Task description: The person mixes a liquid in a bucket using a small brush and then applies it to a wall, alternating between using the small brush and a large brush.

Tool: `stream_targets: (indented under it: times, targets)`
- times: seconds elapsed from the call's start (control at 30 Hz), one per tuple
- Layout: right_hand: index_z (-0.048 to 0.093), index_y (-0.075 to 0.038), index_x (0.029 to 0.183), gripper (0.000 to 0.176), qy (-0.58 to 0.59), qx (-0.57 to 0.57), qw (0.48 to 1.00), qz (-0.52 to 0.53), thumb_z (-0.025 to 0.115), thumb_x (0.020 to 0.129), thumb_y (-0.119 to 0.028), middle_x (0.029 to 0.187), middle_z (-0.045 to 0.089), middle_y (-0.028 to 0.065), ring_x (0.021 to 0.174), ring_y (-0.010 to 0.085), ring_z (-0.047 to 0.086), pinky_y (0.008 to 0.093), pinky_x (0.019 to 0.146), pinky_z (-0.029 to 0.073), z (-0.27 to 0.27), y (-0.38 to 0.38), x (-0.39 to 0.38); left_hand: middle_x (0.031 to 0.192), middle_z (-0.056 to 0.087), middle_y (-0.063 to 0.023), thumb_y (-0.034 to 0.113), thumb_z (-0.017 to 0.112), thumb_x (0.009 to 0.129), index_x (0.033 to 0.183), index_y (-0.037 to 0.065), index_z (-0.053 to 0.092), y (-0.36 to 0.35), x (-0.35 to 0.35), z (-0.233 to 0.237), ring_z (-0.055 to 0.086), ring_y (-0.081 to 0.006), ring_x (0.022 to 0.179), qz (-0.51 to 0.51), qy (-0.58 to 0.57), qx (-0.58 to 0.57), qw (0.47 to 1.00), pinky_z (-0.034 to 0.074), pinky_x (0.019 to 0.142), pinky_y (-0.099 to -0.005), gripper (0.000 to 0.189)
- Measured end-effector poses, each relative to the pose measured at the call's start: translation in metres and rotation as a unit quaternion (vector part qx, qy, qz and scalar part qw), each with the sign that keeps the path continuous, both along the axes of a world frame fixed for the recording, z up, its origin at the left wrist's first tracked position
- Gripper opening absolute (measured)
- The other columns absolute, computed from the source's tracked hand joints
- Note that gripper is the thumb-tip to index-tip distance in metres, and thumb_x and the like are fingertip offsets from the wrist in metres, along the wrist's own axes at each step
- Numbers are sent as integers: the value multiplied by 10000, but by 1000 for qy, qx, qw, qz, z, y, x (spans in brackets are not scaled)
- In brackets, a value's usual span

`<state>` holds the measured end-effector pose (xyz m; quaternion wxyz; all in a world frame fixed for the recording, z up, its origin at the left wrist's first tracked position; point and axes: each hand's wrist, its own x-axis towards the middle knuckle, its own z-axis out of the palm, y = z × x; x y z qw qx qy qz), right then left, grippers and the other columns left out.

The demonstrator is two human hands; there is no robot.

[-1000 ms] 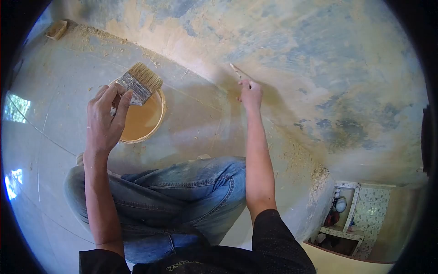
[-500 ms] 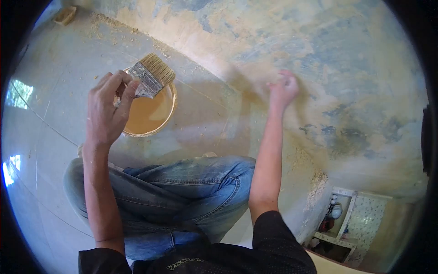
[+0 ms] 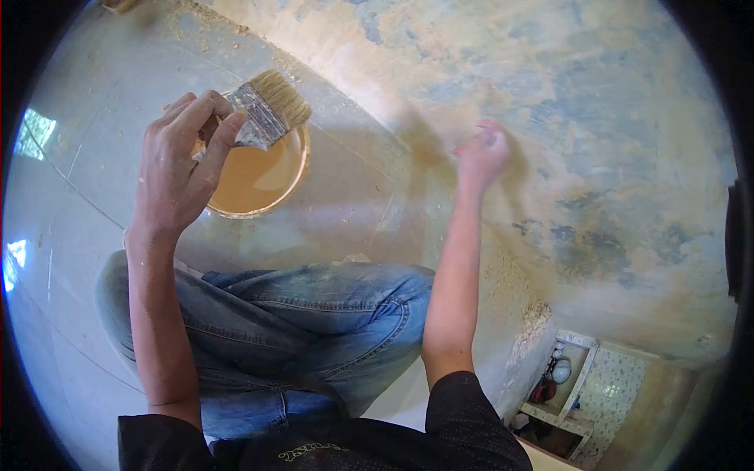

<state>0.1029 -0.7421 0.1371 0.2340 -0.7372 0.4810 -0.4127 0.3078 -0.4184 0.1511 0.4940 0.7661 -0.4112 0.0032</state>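
Note:
My left hand (image 3: 182,157) is closed around a wide flat paintbrush (image 3: 271,110), fingers and thumb pinching its paint-smeared ferrule end. Pale bristles point up and to the right. Below the brush stands a round bucket (image 3: 255,184) of tan liquid, its upper part covered by the hand and brush. Over at the wall (image 3: 613,149), which is patchy with tan and blue-grey, my right hand (image 3: 484,153) is held close to the surface with its fingers curled in. It looks slightly blurred, and I cannot tell what its fingers hold.
Crumbs of tan debris (image 3: 345,90) lie along the foot of the wall. At the top left a small tan container (image 3: 120,5) is partly cut off. My crossed legs in jeans (image 3: 314,314) rest on the tiled floor (image 3: 86,235). Shelves (image 3: 561,377) with items stand lower right.
The view has shifted a little, so the bucket and legs sit higher in the picture. My left hand still carries the brush over the bucket; my right hand stays by the wall.

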Motion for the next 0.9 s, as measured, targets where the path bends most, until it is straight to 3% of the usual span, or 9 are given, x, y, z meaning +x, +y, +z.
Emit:
stream_targets:
  times: [0.07,0.17,0.4,0.43,0.5,0.63,0.8,0.87,0.9]
  targets:
    - [613,22,949,166,157,149,973,85,453,945,-19,834,655,136,516,236,664,301,444,536,-40,-21,-7,711,549,-104,126,633,928,870,-22,615,-1,-2,0,510,-187,645,-17,6,18,1000,430,632,-344,160]
    - [597,31,983,153,153,211,962,88,454,947,-9,847,647,130,486,231,655,301,440,526,-61,-16,2,746,561,-102,114,625,938,876,-39,606,-2,-2,1,513,-175,666,-28,-3,29,999,436,643,-327,167]
    - [582,32,1040,178,-32,40,997,54,508,960,-109,819,641,162,492,284,648,393,469,511,-32,-14,6,681,550,-98,127,654,909,847,-9,618,0,0,2,519,-194,627,-9,4,-14,1000,429,615,-350,154]
    - [593,20,1042,175,232,-187,944,140,504,959,-106,821,650,161,497,306,646,401,482,517,-80,-47,-7,681,550,-98,127,654,909,847,-9,618,-2,-1,2,519,-194,627,-20,3,-17,1000,429,615,-350,154]
    - [603,7,1044,174,467,-389,768,203,501,958,-104,823,659,161,502,328,644,409,495,523,-128,-80,-25,693,563,-100,116,653,906,852,-16,616,-1,-1,2,529,-193,632,-28,-7,5,1000,434,617,-347,147]
    - [608,-20,964,216,226,31,967,114,452,1002,-164,700,643,150,490,317,621,401,502,511,-58,-35,7,731,556,-99,106,638,927,856,-42,600,4,4,6,508,-170,679,-19,-8,30,999,431,651,-317,168]
    - [591,29,918,287,-110,-5,992,55,447,1011,-201,668,621,145,475,225,627,368,485,499,20,16,9,719,545,-100,75,634,916,850,-41,590,5,1,10,513,-177,672,-13,13,1,1000,427,644,-317,140]
    - [586,15,936,255,179,108,967,148,450,1004,-189,659,604,90,462,181,612,349,507,502,-32,-8,-9,717,556,-109,62,636,905,844,-35,597,0,1,10,529,-195,641,-29,-6,-10,1000,437,626,-328,120]
    - [586,15,936,255,172,100,969,146,450,1004,-189,659,604,90,462,181,612,349,507,502,-33,-7,-5,715,567,-118,49,638,893,839,-29,604,2,0,8,545,-212,609,-31,-12,-9,999,446,607,-339,101]
